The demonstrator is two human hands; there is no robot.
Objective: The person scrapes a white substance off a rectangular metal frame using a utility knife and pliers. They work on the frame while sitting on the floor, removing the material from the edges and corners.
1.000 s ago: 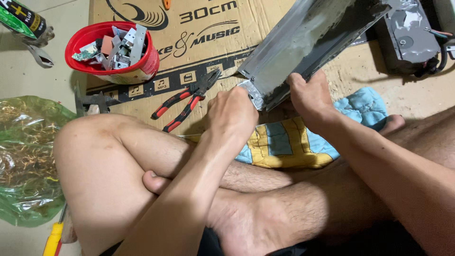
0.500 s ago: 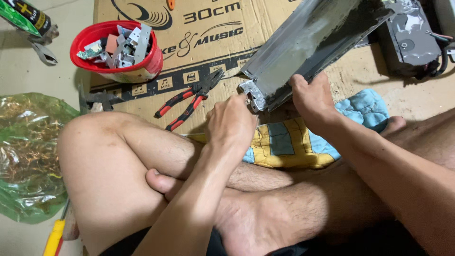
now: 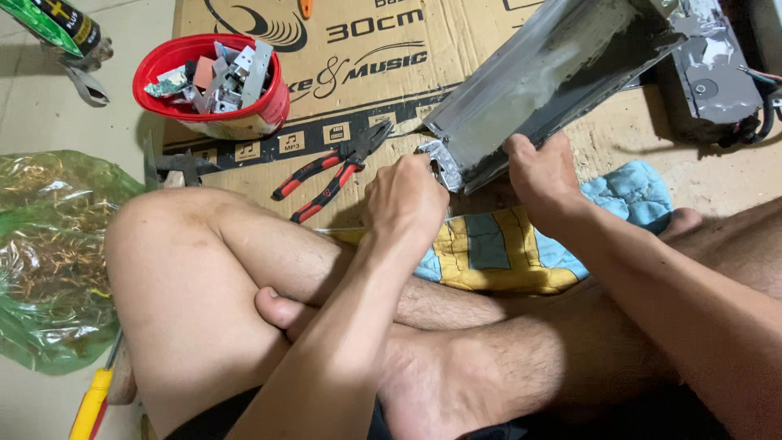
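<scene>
Left of the metal panel [image 3: 538, 77], pliers [image 3: 330, 173] and red bowl [image 3: 213, 85] crowd the cardboard [image 3: 358, 90]; bare cardboard lies between them.

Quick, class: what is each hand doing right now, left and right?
Left hand: closed at the corner of the grey metal casing; what it pinches cannot be told.
Right hand: closed on the casing's lower edge, holding it tilted.
</scene>
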